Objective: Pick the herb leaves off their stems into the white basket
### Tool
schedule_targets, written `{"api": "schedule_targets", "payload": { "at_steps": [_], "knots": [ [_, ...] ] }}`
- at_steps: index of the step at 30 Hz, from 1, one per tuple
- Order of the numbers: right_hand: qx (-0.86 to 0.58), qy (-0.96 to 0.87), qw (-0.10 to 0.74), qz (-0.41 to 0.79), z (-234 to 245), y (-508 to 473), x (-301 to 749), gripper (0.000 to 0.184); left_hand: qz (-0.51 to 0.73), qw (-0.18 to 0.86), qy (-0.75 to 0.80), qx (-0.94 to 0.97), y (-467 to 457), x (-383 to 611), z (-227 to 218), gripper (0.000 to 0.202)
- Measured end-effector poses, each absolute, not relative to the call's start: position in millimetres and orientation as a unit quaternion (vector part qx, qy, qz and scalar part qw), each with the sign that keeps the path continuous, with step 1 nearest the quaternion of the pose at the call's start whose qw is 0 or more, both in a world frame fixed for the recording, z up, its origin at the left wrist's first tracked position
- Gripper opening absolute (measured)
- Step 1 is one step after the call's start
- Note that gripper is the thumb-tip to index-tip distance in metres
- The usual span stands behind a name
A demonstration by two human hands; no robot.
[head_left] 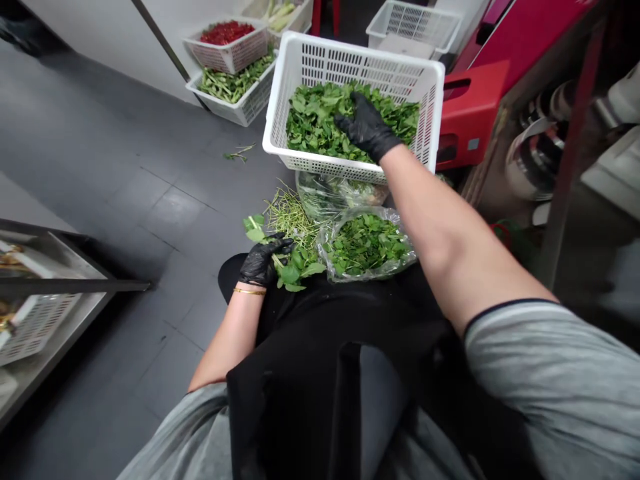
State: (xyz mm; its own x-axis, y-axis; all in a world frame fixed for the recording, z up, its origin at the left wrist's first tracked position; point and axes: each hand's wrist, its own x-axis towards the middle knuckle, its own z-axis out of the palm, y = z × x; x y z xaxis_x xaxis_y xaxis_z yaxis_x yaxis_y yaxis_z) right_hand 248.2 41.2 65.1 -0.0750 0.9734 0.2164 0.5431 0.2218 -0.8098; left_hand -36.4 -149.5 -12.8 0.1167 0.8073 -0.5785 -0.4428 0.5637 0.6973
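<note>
My left hand (264, 261), in a black glove, is closed around stemmed leafy greens (295, 267) just above my lap. Some of their leaves stick out on both sides of the fingers. My right hand (369, 127), also in a black glove, is over the leafy greens (320, 110) in a white plastic basket (350, 162). Its thumb and fingers are apart, touching the leaves; the fingertips are partly hidden. In front of my lap sits a clear plastic bag (367, 243) of picked leaves. Beside it lies a pile of thin bare stems (289, 215).
Stacked white baskets hold red chillies (227, 32) and green vegetables (235, 85) by the wall. A red plastic container (467, 120) stands right of the big basket. A metal shelf (75, 285) is at the left. A loose sprig (239, 154) lies on the grey tiled floor (173, 207).
</note>
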Motion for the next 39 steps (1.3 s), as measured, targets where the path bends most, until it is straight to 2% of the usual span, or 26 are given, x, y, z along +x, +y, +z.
{"api": "schedule_targets", "payload": {
  "at_steps": [2, 4, 6, 9, 12, 15, 19, 21, 27, 32, 39],
  "knots": [
    [-0.637, -0.679, 0.302, 0.204, 74.3, 51.7, 253.2, 0.056, 0.426, 0.717, 0.504, 0.223, -156.1, -32.1, -9.1, 0.041],
    [-0.651, -0.690, 0.253, 0.191, 69.4, 26.6, 240.3, 0.052, 0.417, 0.709, 0.508, 0.257, -162.5, -25.1, -8.5, 0.041],
    [-0.608, -0.724, 0.226, 0.235, 51.9, -23.6, 214.5, 0.043, 0.404, 0.705, 0.510, 0.282, -167.1, -17.1, -10.5, 0.038],
    [-0.490, -0.773, 0.184, 0.360, 19.3, -100.9, 173.2, 0.044, 0.376, 0.706, 0.507, 0.320, -171.0, -5.0, -14.0, 0.033],
    [-0.496, -0.755, 0.226, 0.364, 1.5, -133.2, 156.0, 0.032, 0.359, 0.724, 0.484, 0.335, -174.0, 3.4, -12.5, 0.032],
    [-0.517, -0.659, 0.310, 0.450, 1.8, -122.5, 172.4, 0.038, 0.371, 0.739, 0.452, 0.334, -178.1, 4.1, -7.4, 0.028],
    [-0.528, -0.470, 0.445, 0.550, 9.0, -102.1, 212.8, 0.033, 0.376, 0.755, 0.427, 0.326, -185.8, -0.6, -1.8, 0.026],
    [-0.510, -0.452, 0.461, 0.569, 11.9, -103.6, 224.9, 0.033, 0.367, 0.775, 0.412, 0.309, -189.4, -1.3, 1.7, 0.024],
    [-0.343, -0.525, 0.361, 0.690, 30.3, -131.6, 209.2, 0.041, 0.343, 0.832, 0.353, 0.256, -193.4, 2.3, 16.0, 0.016],
    [-0.300, -0.573, 0.305, 0.699, 42.8, -128.1, 203.8, 0.039, 0.332, 0.859, 0.284, 0.267, -193.6, 2.4, 16.4, 0.025],
    [-0.329, -0.714, 0.060, 0.615, 64.2, -104.2, 231.0, 0.028, 0.263, 0.854, 0.338, 0.295, -187.9, -14.5, 17.6, 0.025]
  ]
}}
